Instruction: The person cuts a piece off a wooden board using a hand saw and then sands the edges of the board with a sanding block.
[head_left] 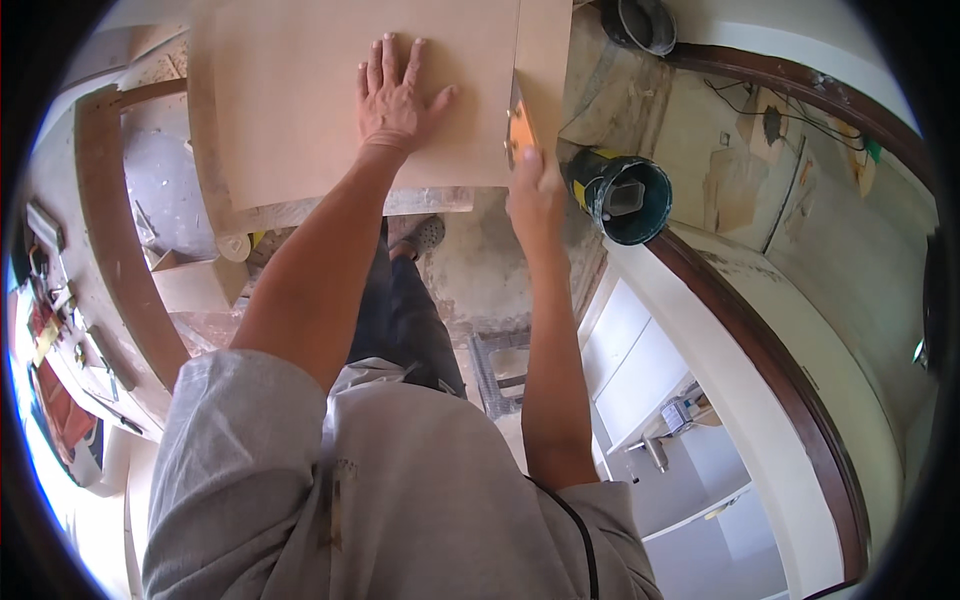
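Tan board [290, 120]; orange-handled tool [521, 131] atop

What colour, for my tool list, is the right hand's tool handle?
The handle is orange; head view shows it best.

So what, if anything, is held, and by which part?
The right hand holds what looks like a saw by its orange handle; the left hand holds nothing, lying flat on the board.
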